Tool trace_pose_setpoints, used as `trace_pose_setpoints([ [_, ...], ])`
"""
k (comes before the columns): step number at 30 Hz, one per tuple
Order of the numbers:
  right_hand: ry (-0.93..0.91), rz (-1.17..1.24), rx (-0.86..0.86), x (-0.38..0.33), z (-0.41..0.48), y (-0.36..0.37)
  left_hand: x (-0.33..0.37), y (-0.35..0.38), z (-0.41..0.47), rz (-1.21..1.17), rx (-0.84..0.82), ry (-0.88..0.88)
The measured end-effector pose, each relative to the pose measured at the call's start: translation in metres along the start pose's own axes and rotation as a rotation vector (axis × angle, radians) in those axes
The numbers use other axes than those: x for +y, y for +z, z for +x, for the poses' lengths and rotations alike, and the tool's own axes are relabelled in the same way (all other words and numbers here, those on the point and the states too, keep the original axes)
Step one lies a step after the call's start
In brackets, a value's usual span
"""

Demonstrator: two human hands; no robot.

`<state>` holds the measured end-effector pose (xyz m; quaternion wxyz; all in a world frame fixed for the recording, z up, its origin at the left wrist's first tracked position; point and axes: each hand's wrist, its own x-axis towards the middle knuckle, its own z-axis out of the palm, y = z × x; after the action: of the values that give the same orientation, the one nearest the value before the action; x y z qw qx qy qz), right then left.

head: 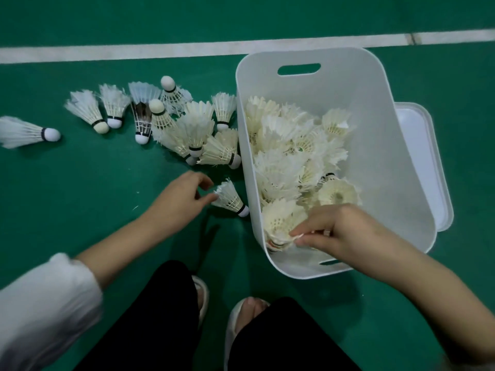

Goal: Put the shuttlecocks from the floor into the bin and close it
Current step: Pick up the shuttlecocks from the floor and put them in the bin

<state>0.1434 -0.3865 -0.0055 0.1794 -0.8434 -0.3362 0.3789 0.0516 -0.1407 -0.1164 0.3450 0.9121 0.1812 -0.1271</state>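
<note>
A white plastic bin [375,135] stands on the green floor, holding several white shuttlecocks [289,145]. My right hand [340,228] is inside its near end, pinching the feathers of a shuttlecock [281,220] there. My left hand [184,196] is on the floor left of the bin, fingers touching the feather end of a lone shuttlecock [231,198]. Several more shuttlecocks [195,129] lie in a heap further left, and one [24,132] lies apart at the left edge.
The bin's white lid [426,162] lies on the floor behind its right side. A white court line [134,50] runs across the far floor. My knees in black trousers and feet in pale slippers [241,317] are at the bottom.
</note>
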Motion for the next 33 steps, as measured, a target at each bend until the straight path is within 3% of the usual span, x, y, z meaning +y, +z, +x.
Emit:
trace_pose_setpoints([
  [7,0.067,-0.203,-0.085,0.0,0.016,0.016,-0.013,0.038,0.022,-0.086,-0.127,-0.112],
  [13,0.059,-0.207,-0.061,-0.013,-0.001,-0.006,-0.011,0.023,0.009,-0.279,-0.061,-0.015],
  [17,-0.077,-0.209,0.093,-0.044,-0.005,-0.027,-0.017,0.0,-0.004,-0.213,-0.054,0.073],
  [24,-0.365,-0.284,0.073,-0.103,0.05,-0.01,-0.029,-0.032,-0.027,-0.087,0.053,0.3],
  [29,-0.251,-0.479,-0.023,-0.13,0.114,0.038,-0.047,-0.051,-0.034,-0.095,0.161,0.362],
  [33,-0.187,-0.454,0.011,-0.143,0.149,0.052,-0.072,-0.063,-0.035,-0.126,0.222,0.344],
])
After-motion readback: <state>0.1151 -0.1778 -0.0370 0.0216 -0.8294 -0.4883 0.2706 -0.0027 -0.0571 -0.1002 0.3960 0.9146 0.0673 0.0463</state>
